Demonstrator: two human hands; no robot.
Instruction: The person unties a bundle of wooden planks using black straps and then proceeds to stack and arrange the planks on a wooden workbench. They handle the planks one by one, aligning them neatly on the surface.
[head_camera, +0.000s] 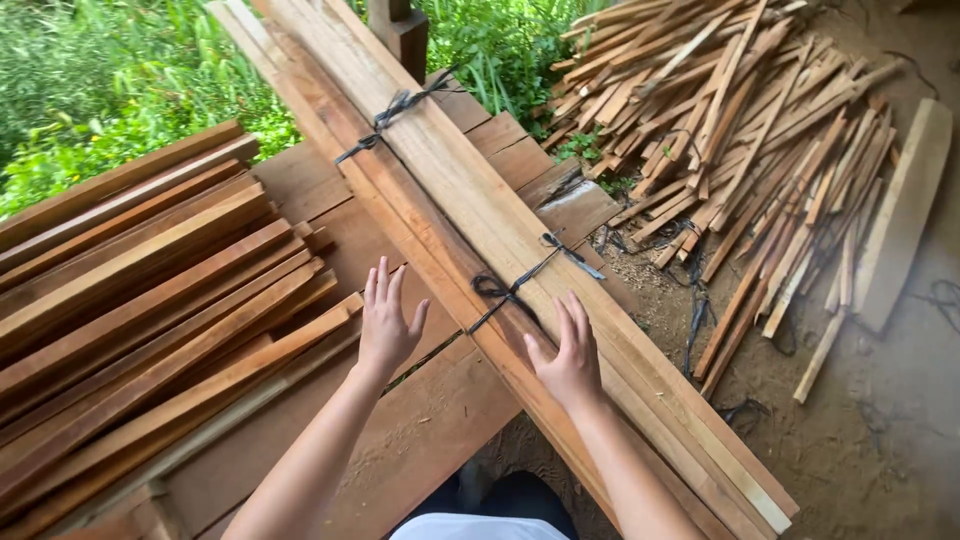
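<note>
I have both hands out over a bundle (500, 235) of long pale slats that runs diagonally across the wooden platform (300, 180). My right hand (570, 355) lies flat on the bundle, palm down, fingers spread and straight, gripping nothing. Just ahead of its fingertips, a black tie (520, 282) wraps across the slats, its knot and loose ends lying on top. A second black tie (395, 112) binds the bundle much farther along, well beyond my reach.

My left hand (385, 320) is open too, fingers together and pointing away from me, thumb out to the side. It sits just left of the bundle, over the platform boards; I cannot tell whether it rests on them or hovers just above. It clasps nothing.

To the left of that hand, close by, lies a stack of reddish slats (140, 300), loose and running at a slant, their near ends reaching almost to my wrist. To the right of my right hand, past the bundle's edge and down on the dirt ground (890, 420), is a big heap of short offcuts (740, 130), some caught with black ties. A wide pale plank (905, 210) lies on the far side of that heap. Beyond the bundle's far end stands a dark post (400, 30) against green plants (100, 70).
</note>
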